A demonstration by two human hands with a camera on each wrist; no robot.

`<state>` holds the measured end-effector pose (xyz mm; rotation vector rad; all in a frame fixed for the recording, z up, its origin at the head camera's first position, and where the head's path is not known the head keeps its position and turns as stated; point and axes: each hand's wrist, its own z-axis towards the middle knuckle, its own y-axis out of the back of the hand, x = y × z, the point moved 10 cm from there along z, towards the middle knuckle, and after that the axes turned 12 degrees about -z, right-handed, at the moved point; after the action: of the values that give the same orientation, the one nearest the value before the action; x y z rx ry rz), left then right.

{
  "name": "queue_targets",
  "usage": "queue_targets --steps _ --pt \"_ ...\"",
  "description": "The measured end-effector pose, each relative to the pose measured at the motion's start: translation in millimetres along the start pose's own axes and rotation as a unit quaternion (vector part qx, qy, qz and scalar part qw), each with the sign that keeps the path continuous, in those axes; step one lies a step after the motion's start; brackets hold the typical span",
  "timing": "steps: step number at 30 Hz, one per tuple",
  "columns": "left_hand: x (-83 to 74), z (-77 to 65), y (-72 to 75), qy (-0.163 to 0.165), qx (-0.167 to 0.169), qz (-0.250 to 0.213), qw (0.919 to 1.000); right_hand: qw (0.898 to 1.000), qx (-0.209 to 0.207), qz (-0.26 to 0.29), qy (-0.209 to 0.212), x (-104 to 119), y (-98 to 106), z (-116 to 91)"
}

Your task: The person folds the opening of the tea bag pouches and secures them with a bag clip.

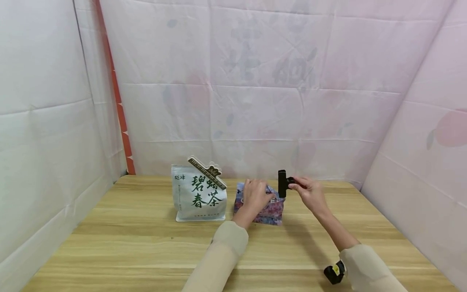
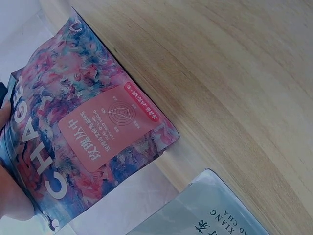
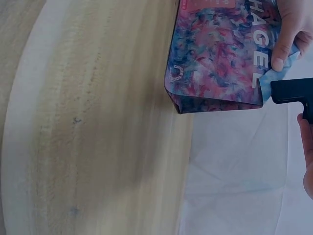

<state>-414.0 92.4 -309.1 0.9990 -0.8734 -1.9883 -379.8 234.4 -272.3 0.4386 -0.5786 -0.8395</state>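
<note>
A tea pouch (image 1: 271, 219) with a pink, blue and purple painted pattern stands upright on the table, its front label plain in the left wrist view (image 2: 107, 83). My left hand (image 1: 256, 194) pinches its folded-over top, the thumb on the front face (image 3: 293, 29). Between thumb and fingers, my right hand (image 1: 311, 194) holds a black bulldog clip (image 1: 282, 184) by its handle. The clip's wide bar (image 3: 291, 90) is at the pouch's upper right corner, by the light blue fold. Whether its jaws have the fold between them, I cannot tell.
Left of the painted pouch stands a pale green tea pouch (image 1: 198, 205) with a decorated clip (image 1: 207, 172) slanting across its top right corner. The wooden table (image 1: 146, 251) ends at white cloth walls (image 1: 255, 121). A black wrist camera (image 1: 333, 272) sits at the right sleeve.
</note>
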Motion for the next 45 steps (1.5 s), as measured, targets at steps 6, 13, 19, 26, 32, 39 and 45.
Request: queue_targets --steps 6,13,19,26,32,39,45 --pt "-2.9 -2.3 -1.0 0.001 0.003 0.001 1.0 1.0 0.018 0.01 0.024 2 -8 -8" --pt "-1.2 -2.7 -0.4 -0.003 0.002 -0.011 0.9999 0.995 0.031 -0.014 0.09 17 -9 -8" --pt "-2.1 -3.4 0.9 -0.014 -0.002 -0.018 0.9997 0.99 0.033 -0.022 0.137 26 -10 -7" --pt "-2.3 -5.9 -2.1 -0.047 0.054 -0.041 0.9965 0.987 0.037 -0.027 0.153 29 -11 -7" --pt "-1.2 -6.6 2.1 -0.068 0.122 -0.066 0.988 0.986 0.039 -0.023 0.162 32 -10 -6" --pt "2.0 -6.2 12.4 -0.062 0.108 0.048 0.9911 0.986 0.047 -0.016 0.158 33 -9 -6" --pt "6.3 -5.6 16.0 -0.048 0.09 0.047 0.9937 0.986 0.053 -0.021 0.159 33 -10 -5"
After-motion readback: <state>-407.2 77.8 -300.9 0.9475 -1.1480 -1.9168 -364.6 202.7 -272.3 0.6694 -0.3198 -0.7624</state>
